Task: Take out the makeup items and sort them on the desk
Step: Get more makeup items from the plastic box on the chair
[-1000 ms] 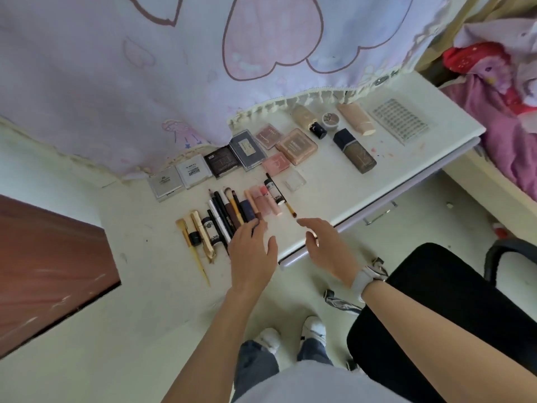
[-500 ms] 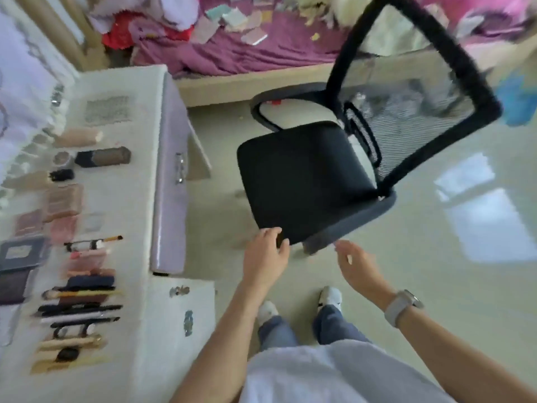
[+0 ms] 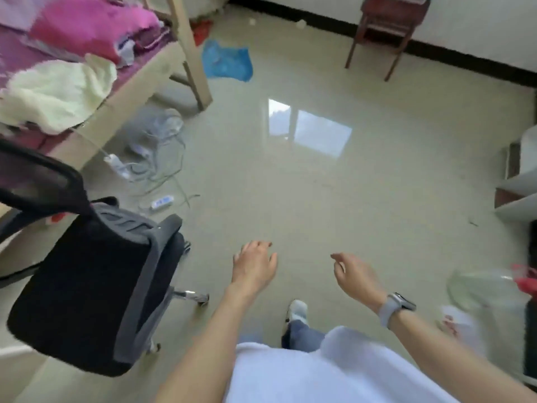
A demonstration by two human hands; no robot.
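- The left hand [image 3: 253, 267] hangs over the bare floor [image 3: 319, 181], fingers relaxed and slightly spread, holding nothing.
- The right hand [image 3: 355, 276], with a watch [image 3: 395, 308] on its wrist, has loosely curled fingers, seemingly empty.
- A black chair [image 3: 87, 286] stands to the left.
- Neither desk nor makeup items are in view.

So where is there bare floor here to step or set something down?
Open tile ahead of both hands, running to the wooden chair. Crowded on the left: office chair, cables by the bed, blue bag.
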